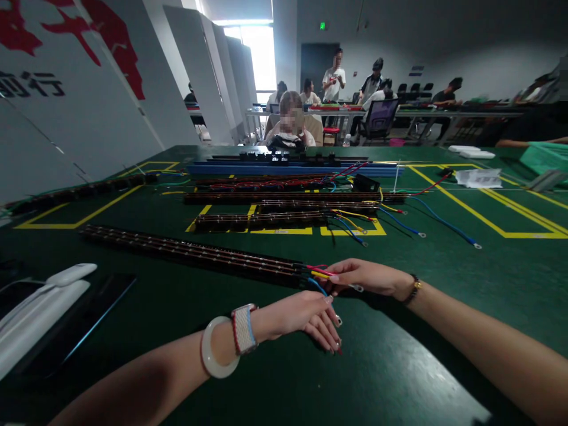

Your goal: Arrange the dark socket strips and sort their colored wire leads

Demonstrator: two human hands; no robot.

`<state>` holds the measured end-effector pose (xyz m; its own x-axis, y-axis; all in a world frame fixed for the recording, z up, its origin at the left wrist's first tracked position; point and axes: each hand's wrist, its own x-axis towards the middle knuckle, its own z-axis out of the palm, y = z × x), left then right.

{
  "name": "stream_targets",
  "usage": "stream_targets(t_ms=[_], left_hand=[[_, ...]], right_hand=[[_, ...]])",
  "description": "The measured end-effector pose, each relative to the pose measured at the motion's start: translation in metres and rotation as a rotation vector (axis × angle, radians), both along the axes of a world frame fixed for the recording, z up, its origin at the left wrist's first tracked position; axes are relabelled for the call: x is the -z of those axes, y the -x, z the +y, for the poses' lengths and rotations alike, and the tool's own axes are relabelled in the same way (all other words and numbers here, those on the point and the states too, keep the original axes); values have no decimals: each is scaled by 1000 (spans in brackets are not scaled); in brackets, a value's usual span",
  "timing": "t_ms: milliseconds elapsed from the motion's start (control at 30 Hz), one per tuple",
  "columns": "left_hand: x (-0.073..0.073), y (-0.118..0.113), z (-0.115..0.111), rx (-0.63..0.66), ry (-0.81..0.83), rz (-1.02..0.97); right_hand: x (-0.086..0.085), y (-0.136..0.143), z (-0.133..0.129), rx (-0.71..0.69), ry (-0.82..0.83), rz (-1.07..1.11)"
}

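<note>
A long dark strip with rows of thin copper-coloured conductors lies slantwise on the green table. Red, yellow and blue wires leave its right end. My right hand pinches the yellow wire between thumb and fingers. A ring terminal pokes out below that hand, and the red wire runs in behind the fingers. Just below, my left hand is closed on the blue wire at the thumb, its other fingers curled downward. Another ring terminal shows beside the left fingertips.
Several similar strips with loose wires lie farther back, before a blue rail. A black phone-like slab and white devices are at left. A green basket stands at right. People sit and stand behind the table.
</note>
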<state>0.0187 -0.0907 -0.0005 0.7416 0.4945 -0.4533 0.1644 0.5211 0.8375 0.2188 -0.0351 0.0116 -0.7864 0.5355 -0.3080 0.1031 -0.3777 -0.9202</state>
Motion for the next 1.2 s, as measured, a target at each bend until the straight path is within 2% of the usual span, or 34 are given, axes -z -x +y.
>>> stream_targets(t_ms=[200,367,600,833,967,1067,1200], left_hand=[[2,1,1,9,-19,-12],[2,1,2,58,-77,-17],[2,1,3,65,-25,-51],[-3,3,2,-23,60,-76],[2,2,1,-43,56,-55],[5,2,0,-52,31,-69],[3,1,0,-65,36,-53]], right_hand=[[8,0,-3,-35,218,63],[11,2,-3,-24,191,7],[14,11,-10,38,-79,-74],[14,14,-17,107,-556,-330],[8,14,-25,87,-659,-396],[3,14,-27,48,-809,-483],[-2,13,-27,29,-914,-564]])
